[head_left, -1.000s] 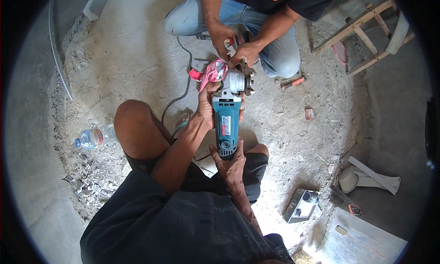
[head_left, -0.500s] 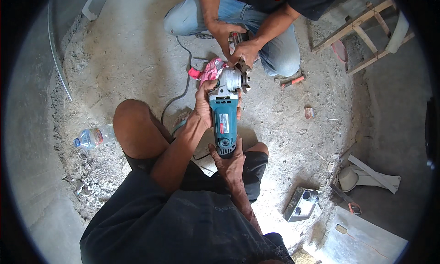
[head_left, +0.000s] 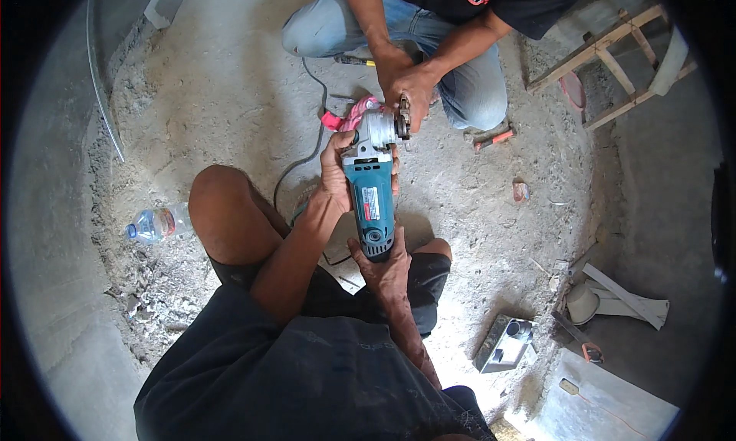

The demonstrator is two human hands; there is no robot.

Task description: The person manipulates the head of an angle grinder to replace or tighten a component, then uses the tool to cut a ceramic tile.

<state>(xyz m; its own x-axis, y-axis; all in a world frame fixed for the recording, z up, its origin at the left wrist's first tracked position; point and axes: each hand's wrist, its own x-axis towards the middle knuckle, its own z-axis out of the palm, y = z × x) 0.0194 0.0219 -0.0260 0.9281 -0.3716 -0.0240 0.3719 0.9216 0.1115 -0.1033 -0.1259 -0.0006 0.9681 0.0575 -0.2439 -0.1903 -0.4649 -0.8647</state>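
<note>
A teal angle grinder (head_left: 370, 192) with a silver gear head is held up in front of me, its head pointing away. My left hand (head_left: 335, 182) is wrapped round the body just below the gear head, with fingertips showing on the far side. Lower down, my right hand (head_left: 387, 274) grips the rear end from beneath. Across from me, a co-worker's hands (head_left: 408, 85) are together at the grinder's spindle, closed on a dark metal tool (head_left: 403, 118) that touches it. Their fingers hide most of that tool. Behind the gear head lies a pink cloth (head_left: 354, 118).
A black cord (head_left: 305, 159) runs over the rough concrete floor. A plastic bottle (head_left: 157, 224) lies at left. On the right are a red-handled tool (head_left: 494, 140), a wooden frame (head_left: 594, 52), a handsaw (head_left: 580, 335) and a grey box with round openings (head_left: 506, 344).
The co-worker's upper hand has come down beside the other at the spindle; the grey-and-red tool seen there before is now hidden. My hands keep their hold on the angle grinder.
</note>
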